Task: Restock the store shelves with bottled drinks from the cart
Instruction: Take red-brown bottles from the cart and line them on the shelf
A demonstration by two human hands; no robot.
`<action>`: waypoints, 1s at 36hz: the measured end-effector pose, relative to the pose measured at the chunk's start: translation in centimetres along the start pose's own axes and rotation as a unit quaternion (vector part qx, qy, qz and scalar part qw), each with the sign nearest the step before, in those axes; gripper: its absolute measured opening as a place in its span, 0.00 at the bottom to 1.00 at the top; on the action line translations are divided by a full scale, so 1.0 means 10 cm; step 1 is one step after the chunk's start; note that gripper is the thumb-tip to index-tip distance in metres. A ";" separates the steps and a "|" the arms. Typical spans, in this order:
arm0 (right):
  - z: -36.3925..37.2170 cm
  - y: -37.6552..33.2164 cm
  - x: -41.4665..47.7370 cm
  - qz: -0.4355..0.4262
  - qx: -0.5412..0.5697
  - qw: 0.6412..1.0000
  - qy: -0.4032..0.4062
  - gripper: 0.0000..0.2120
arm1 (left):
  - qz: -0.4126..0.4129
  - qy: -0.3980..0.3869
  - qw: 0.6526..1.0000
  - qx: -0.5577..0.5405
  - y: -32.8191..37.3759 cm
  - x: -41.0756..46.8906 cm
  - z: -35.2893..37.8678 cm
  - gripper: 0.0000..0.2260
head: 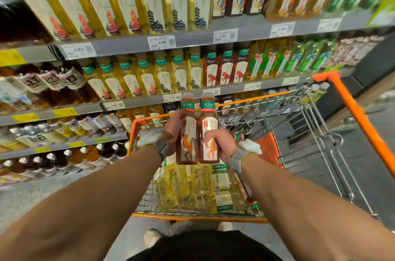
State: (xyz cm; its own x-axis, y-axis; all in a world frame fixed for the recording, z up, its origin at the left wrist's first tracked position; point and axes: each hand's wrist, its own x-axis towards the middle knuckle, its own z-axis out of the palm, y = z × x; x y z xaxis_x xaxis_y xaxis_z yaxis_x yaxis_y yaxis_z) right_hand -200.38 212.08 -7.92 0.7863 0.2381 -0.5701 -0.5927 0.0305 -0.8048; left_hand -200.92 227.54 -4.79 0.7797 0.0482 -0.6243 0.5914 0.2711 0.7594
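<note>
A stocker stood at the drinks aisle with a brown tea bottle in each fist, both upright and raised over the cart [361,115]. The left hand [172,130] curled round the left bottle [189,126] at mid-height; the right hand [220,143] wrapped its fingers [210,135] across the lower label of the right bottle [209,119]. The two bottles touched side by side between the hands, caps well above the knuckles.

Directly beneath the fingers, yellow bottles [192,186] lay packed in the cart. Beyond the fingertips, the shelves [192,40] looked full at the front, with the horse bottles [226,68], the closest match in colour, standing above and just right of the raised caps.

The risks seemed plain enough. Each bottle hung from one hand on a smooth body, so a slackened grip during the reach could drop it onto the stock below. The pair could also knock together and twist loose. Pushing into a tight row might topple front bottles off the ledge. And the held labels showed a camel, not a horse, so a hasty placement could land them in the wrong facing.
</note>
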 end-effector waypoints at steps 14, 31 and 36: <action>-0.33 -0.38 -0.08 -0.046 -0.004 0.998 0.042 0.10 | 0.079 0.042 0.996 0.029 0.18 -0.14 0.39 0.27; -0.13 -0.87 -0.66 -0.171 0.023 0.979 0.105 0.10 | 0.294 0.012 0.952 0.089 0.48 -0.55 0.54 0.10; -0.18 -1.03 -1.02 -0.220 0.008 0.967 0.127 0.08 | 0.319 0.001 0.938 0.135 0.55 -0.61 0.75 0.11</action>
State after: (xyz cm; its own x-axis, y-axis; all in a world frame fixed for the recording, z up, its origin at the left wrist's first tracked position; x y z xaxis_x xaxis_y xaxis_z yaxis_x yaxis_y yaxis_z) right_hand -201.97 207.58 5.85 0.9791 -0.0480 -0.1975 -0.1927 0.0900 -0.9771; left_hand -200.87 221.52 4.58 0.9923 0.1203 -0.0279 0.0363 -0.0678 0.9970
